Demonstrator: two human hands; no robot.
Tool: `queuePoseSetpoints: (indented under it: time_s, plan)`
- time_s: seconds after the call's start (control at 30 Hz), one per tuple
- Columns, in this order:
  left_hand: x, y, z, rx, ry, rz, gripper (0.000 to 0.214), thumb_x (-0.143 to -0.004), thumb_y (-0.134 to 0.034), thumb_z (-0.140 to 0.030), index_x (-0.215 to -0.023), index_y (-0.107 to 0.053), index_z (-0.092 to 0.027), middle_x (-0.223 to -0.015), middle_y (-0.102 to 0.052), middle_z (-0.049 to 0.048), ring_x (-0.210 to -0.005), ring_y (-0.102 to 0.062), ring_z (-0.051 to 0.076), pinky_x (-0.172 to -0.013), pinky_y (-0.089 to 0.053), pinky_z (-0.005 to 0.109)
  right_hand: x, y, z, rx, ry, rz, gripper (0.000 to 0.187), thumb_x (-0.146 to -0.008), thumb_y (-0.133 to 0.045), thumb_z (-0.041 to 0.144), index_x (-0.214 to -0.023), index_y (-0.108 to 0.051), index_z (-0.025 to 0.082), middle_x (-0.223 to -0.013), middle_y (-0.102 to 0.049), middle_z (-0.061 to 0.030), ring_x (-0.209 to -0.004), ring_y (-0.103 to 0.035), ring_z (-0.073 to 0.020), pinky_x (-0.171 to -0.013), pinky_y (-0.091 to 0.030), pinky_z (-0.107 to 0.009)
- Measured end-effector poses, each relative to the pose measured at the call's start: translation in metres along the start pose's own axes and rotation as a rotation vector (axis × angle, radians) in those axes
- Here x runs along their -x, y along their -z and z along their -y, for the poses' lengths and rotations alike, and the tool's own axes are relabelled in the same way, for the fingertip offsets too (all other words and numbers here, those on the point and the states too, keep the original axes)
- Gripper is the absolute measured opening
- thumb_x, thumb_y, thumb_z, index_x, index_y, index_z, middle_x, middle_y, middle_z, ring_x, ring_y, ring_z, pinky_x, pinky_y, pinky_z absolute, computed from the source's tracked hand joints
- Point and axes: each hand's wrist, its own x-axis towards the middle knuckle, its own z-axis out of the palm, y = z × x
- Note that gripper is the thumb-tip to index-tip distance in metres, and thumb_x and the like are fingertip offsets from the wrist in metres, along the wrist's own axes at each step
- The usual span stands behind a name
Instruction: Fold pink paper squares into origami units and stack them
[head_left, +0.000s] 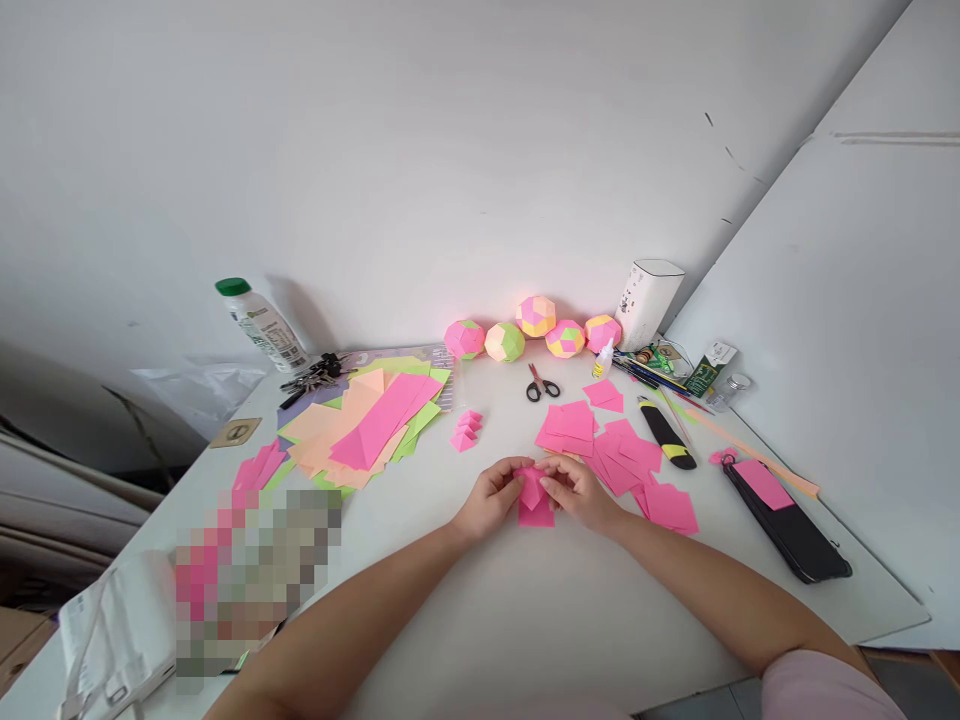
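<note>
Pinching folded pink paper (536, 516) between them, left hand (493, 498) and right hand (579, 493) held its length toward the counter's (480, 620) near edge.

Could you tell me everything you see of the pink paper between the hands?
The pink paper looks thin, with a downward-pointing folded part above a squarish lower part; whether these are one piece is unclear. The left hand and right hand pinch its upper part from either side, over the white table.
</note>
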Motion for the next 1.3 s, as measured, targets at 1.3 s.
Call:
queuePoseSetpoints:
  time_s: [1.3]
  plan:
    - [-0.0005,0.0001,-0.0015,-0.114,-0.048,0.100,0.035,-0.079,-0.060,-0.038,-0.106,-0.057,-0.017,-0.102,-0.067,0.0091,-0.089,-0.063,0.021,-0.079,-0.050,0.036,-0.0008,-0.0008,-0.0021,0.010,0.038,-0.034,0.023,-0.081,-0.057,0.037,-0.094,-0.057,0.018,-0.082,-0.059,-0.0030,-0.053,-0.054,-0.0098,-0.050,-0.050,-0.025]
